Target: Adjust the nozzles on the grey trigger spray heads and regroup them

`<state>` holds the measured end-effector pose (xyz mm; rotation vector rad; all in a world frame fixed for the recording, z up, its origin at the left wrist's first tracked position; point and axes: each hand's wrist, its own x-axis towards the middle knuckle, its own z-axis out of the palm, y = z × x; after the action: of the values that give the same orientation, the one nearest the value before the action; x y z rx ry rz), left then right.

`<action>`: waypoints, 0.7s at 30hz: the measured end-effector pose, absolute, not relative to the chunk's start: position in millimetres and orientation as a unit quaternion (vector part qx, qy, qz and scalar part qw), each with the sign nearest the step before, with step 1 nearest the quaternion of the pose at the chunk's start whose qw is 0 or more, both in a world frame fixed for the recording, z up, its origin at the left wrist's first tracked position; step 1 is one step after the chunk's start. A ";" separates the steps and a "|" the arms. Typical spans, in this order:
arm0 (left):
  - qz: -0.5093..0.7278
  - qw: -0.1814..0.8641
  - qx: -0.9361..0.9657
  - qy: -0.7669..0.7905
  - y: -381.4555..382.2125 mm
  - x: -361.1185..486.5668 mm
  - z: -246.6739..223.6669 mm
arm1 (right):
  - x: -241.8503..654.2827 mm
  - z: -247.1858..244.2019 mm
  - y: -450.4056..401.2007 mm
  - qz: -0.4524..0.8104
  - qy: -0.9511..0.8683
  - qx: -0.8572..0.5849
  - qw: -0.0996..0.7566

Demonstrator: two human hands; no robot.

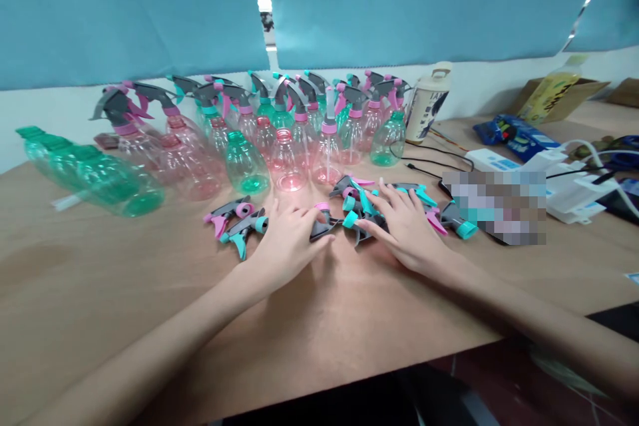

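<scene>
Trigger spray heads (351, 219) lie on the desk (309, 346) beneath the spread right hand (409, 229), within reach; the curved left hand (284, 239) touches a pink-collared spray head (322, 207), perhaps steadying it, grip unclear. Bottles (287, 163) stand beyond both.

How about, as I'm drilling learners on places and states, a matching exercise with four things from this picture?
Column 1
1. Right hand
2. Tall white bottle with a handle
3. Blue packet
4. Green bottles at the far left

Column 2
A. In front of the cardboard box
B. No spray heads fitted
C. Thumb beside a turquoise collar
D. By the wall, past the right end of the spray bottles

Right pairs: 1-C, 2-D, 3-A, 4-B
</scene>
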<state>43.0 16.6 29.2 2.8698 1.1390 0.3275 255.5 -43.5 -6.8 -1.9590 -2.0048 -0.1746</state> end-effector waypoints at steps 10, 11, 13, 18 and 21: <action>0.118 -0.032 0.890 0.440 48.3 76.8 18.6 | 243.9 -7.6 -41.8 -0.103 -0.792 -0.590 0.117; 0.121 -0.022 0.890 0.438 49.7 77.1 19.0 | 243.9 -8.0 -40.9 -0.108 -0.782 -0.603 0.116; 0.132 -0.002 0.891 0.434 49.4 75.4 21.7 | 244.9 -9.4 -38.7 -0.121 -0.758 -0.630 0.117; 0.201 0.030 0.896 0.394 30.3 62.5 32.2 | 249.2 -9.6 -30.4 -0.140 -0.740 -0.643 0.138; 0.277 0.076 0.898 0.335 15.9 48.7 32.8 | 249.1 1.9 -25.2 -0.121 -0.758 -0.606 0.209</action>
<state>48.7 15.9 32.8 2.6904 1.0031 0.8299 249.1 -25.2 1.9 -1.6872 -2.1085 -0.3368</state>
